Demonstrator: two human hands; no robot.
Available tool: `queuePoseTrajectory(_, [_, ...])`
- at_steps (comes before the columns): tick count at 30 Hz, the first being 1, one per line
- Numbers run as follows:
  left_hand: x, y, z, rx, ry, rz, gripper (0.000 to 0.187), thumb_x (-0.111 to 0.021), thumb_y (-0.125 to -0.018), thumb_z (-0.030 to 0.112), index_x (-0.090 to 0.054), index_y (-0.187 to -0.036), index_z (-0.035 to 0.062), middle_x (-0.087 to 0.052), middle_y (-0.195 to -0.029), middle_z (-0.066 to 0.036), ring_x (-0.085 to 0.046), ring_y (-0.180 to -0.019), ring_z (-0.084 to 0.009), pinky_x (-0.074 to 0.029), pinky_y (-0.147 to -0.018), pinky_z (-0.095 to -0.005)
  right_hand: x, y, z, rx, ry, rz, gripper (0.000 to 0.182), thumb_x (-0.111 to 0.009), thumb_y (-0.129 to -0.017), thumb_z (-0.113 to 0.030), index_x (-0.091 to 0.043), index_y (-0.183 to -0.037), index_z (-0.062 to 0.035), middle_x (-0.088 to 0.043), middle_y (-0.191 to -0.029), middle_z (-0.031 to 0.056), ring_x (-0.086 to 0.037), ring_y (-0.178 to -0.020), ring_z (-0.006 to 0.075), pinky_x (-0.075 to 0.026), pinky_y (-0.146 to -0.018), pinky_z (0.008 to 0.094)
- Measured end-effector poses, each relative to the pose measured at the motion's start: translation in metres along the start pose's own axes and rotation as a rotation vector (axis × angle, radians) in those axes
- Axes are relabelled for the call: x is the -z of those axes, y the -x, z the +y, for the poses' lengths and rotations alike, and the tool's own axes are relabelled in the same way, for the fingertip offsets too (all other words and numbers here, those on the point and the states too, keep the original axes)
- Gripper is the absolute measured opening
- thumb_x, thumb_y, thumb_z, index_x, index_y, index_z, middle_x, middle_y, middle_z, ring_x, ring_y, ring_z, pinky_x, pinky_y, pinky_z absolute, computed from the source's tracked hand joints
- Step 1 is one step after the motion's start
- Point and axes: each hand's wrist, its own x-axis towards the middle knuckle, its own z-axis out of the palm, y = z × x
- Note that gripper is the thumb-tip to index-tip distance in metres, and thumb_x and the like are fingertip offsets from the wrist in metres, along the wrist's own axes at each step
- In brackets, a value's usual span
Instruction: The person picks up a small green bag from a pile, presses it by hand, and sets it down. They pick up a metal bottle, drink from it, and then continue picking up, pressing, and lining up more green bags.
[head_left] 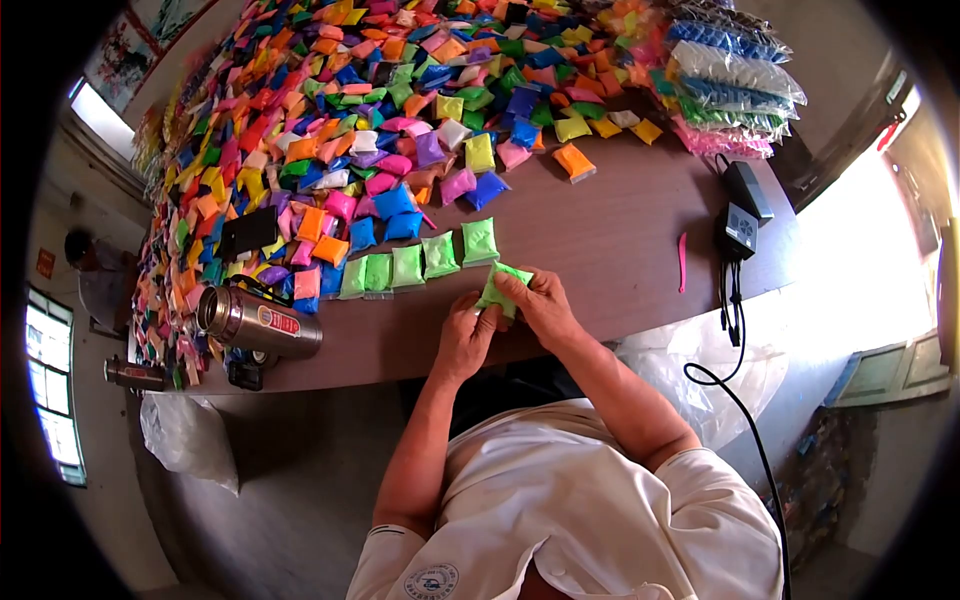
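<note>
Between my two hands, just above the front edge of the table, is a small light-green packet (503, 288). My left hand (466, 335) pinches its lower left side. The fingers of my right hand (545, 308) grip its upper right part. Left of my hands, a row of several matching green packets (407, 266) lies flat on the brown table (600, 230). The nearest of them, a green packet (479, 241), lies just above my hands. Blue packets (403, 226) sit right behind the row.
A large heap of colourful packets (330, 120) covers the table's back and left. Stacked bags (735, 85) stand at back right. A steel flask (262, 322) lies at left. Black boxes (738, 232) with a cable, and a pink stick (682, 263), are at right. Another person (100, 275) sits far left.
</note>
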Motion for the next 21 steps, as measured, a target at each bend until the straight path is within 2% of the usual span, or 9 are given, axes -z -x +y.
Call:
queuePoseTrajectory(4, [0.001, -0.002, 0.001, -0.073, -0.062, -0.022, 0.035, -0.051, -0.096, 0.025, -0.061, -0.073, 0.0018, -0.062, -0.076, -0.010, -0.061, -0.073, -0.0299, -0.047, -0.071, -0.0397, 0.006, 0.000, 0.008, -0.001, 0.020, 0.001, 0.024, -0.061, -0.094, -0.025, -0.062, -0.091, -0.0014, -0.063, -0.073, 0.0033, -0.057, -0.056, 0.0094, -0.041, -0.049, 0.0211])
queuePoseTrajectory(8, [0.001, -0.002, -0.003, -0.065, -0.051, -0.036, 0.036, -0.051, -0.096, 0.026, -0.061, -0.070, 0.0023, -0.062, -0.075, -0.010, -0.061, -0.074, -0.0299, -0.047, -0.071, -0.0402, 0.008, 0.001, 0.001, -0.040, 0.075, -0.013, 0.022, -0.060, -0.094, -0.024, -0.062, -0.093, -0.0020, -0.063, -0.074, 0.0020, -0.057, -0.057, 0.0086, -0.040, -0.051, 0.0201])
queuePoseTrajectory(10, [0.001, -0.001, -0.004, -0.039, -0.073, -0.006, 0.036, -0.050, -0.097, 0.027, -0.062, -0.074, 0.0023, -0.062, -0.075, -0.009, -0.061, -0.075, -0.0291, -0.047, -0.071, -0.0395, 0.010, 0.001, 0.003, 0.028, 0.202, -0.049, 0.020, -0.058, -0.095, -0.020, -0.060, -0.095, -0.0004, -0.062, -0.073, 0.0021, -0.055, -0.059, 0.0076, -0.041, -0.054, 0.0216])
queuePoseTrajectory(13, [0.000, -0.001, 0.002, 0.010, -0.056, -0.007, 0.035, -0.049, -0.098, 0.028, -0.062, -0.078, 0.0023, -0.062, -0.075, -0.009, -0.060, -0.074, -0.0288, -0.047, -0.070, -0.0391, 0.015, 0.000, 0.005, 0.021, 0.197, -0.119, 0.019, -0.059, -0.094, -0.022, -0.060, -0.099, -0.0027, -0.063, -0.077, 0.0000, -0.058, -0.062, 0.0073, -0.041, -0.056, 0.0203])
queuePoseTrajectory(16, [0.000, -0.002, 0.002, -0.021, -0.075, -0.001, 0.034, -0.048, -0.098, 0.028, -0.062, -0.082, 0.0023, -0.062, -0.074, -0.009, -0.060, -0.074, -0.0283, -0.047, -0.070, -0.0388, 0.019, -0.002, 0.008, 0.003, 0.167, -0.148, 0.020, -0.060, -0.094, -0.023, -0.059, -0.099, -0.0033, -0.063, -0.078, -0.0003, -0.058, -0.064, 0.0070, -0.042, -0.057, 0.0204])
queuePoseTrajectory(21, [0.001, -0.002, 0.006, 0.004, -0.060, 0.002, 0.033, -0.048, -0.098, 0.026, -0.061, -0.079, 0.0024, -0.062, -0.074, -0.009, -0.060, -0.074, -0.0282, -0.047, -0.069, -0.0390, 0.014, 0.003, -0.001, -0.016, 0.218, -0.137, 0.020, -0.058, -0.094, -0.022, -0.059, -0.101, -0.0029, -0.062, -0.081, 0.0000, -0.056, -0.071, 0.0068, -0.043, -0.061, 0.0214])
